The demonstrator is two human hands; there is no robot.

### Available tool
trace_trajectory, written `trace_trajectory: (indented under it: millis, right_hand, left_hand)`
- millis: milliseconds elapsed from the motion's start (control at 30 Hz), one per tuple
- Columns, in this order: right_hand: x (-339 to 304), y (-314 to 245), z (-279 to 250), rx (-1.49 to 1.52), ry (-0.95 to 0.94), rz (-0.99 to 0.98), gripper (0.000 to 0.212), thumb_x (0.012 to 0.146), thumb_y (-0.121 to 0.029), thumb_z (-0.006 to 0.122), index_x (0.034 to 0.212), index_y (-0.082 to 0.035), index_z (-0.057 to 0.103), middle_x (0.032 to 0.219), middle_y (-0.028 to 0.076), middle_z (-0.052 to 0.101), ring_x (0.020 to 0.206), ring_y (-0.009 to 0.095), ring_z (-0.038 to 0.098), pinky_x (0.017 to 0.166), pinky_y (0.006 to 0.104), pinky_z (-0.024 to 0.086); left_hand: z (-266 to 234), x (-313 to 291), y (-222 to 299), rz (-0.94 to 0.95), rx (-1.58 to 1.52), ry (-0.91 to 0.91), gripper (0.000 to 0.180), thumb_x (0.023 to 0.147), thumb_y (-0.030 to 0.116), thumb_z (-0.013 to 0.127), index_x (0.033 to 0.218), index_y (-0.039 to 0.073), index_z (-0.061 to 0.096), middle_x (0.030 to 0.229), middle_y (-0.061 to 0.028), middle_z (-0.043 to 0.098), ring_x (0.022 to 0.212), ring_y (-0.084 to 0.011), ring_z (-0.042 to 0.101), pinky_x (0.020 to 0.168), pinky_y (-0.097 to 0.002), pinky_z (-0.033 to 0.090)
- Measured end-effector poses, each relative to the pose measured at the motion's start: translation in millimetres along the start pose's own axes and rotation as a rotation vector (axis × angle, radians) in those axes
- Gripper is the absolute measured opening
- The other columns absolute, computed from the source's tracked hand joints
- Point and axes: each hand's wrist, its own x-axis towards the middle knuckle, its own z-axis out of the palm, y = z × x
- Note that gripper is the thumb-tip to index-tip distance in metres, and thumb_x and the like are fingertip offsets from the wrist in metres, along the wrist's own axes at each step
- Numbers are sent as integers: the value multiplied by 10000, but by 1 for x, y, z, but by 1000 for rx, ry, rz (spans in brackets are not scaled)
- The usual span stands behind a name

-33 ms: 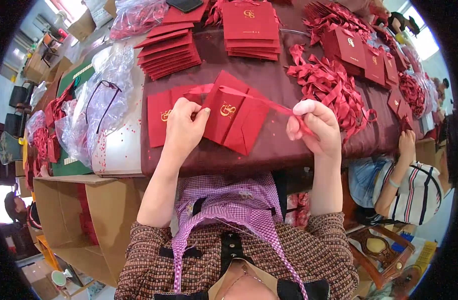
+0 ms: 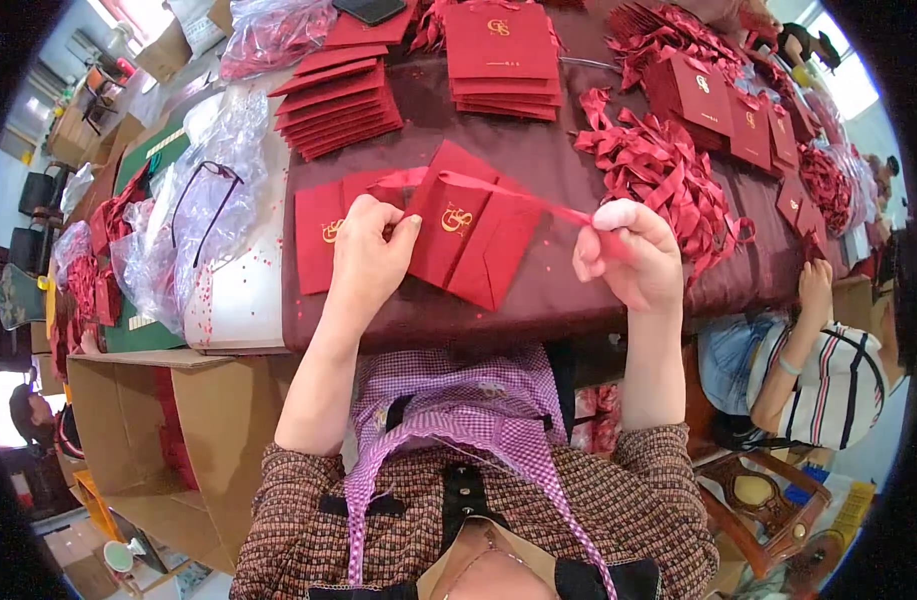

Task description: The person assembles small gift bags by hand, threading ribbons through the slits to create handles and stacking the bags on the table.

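Note:
A flat red paper bag [image 2: 491, 255] with a gold emblem lies slanted on the cloth-covered table before me. My left hand [image 2: 370, 252] is closed, thumb and fingers pinching the bag's left edge. From the bag's upper part a red ribbon [image 2: 518, 196] stretches out to the right. Its far end is pinched in the closed fingers of my right hand [image 2: 635, 252], raised just off the bag's right side. Another red bag [image 2: 316, 265] lies flat under and beside my left hand, partly covered by it.
Stacks of red bags [image 2: 343, 110] and more bags [image 2: 503, 50] stand at the back. A heap of red ribbons [image 2: 668, 175] lies to the right. Left are plastic wrapping [image 2: 203, 200], eyeglasses [image 2: 206, 205] and an open cardboard box [image 2: 168, 440]. A co-worker's hand [image 2: 814, 285] rests at far right.
My right hand's fingers have shifted slightly around the ribbon's end, which looks a little blurred. The left hand and the bag have stayed put.

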Motion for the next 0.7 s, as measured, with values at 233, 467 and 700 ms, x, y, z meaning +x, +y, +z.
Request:
trace_trajectory:
  millis: [233,467,700]
  right_hand:
    - [8,6,-6,-244,24,-279,292,900,-142,643,1152,-4,592,887,102,597,743,202,557,679,351,471]
    - [10,4,6,-89,83,-189,304,900,-39,594,1199,11,579,985,127,601,819,190,585,755,336,495]
    - [8,15,2,-400,349,-281,177,913,-16,594,1081,23,635,914,51,636,819,123,606,792,277,510]
  left_hand:
    - [0,4,3,-24,11,-54,149,795,85,703,776,-44,629,691,-107,563,633,-175,567,596,-312,448]
    - [0,5,0,-178,-80,-155,169,824,113,684,841,-53,657,728,-111,624,667,-152,584,629,-304,460]
    - [-2,4,-3,-303,-347,-331,175,856,76,623,944,-66,672,781,-58,664,738,-92,582,671,-270,466]
